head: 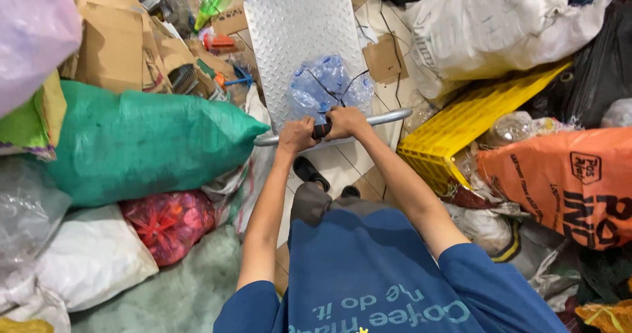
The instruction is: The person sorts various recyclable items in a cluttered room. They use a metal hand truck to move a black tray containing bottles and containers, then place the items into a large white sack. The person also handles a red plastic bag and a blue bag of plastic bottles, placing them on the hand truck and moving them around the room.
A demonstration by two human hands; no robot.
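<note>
The trolley handle [382, 117] is gripped by the left hand [297, 135] and the right hand [347, 122], both closed side by side. Just beyond the handle, a bundle of clear bottles [327, 83] (tied) is carried on the steel platform [289, 23]. A green sack [145, 138] lies left of the handle, a yellow crate [461, 125] right.

Green sack [145, 142] left, orange printed sack [566, 181] right, brown cartons [118, 43] behind.

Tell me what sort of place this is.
Likely a recycling or scrap sorting room: stuffed sacks such as the green sack, flattened cardboard, and a bundle of crushed plastic bottles on a metal platform trolley.
</note>
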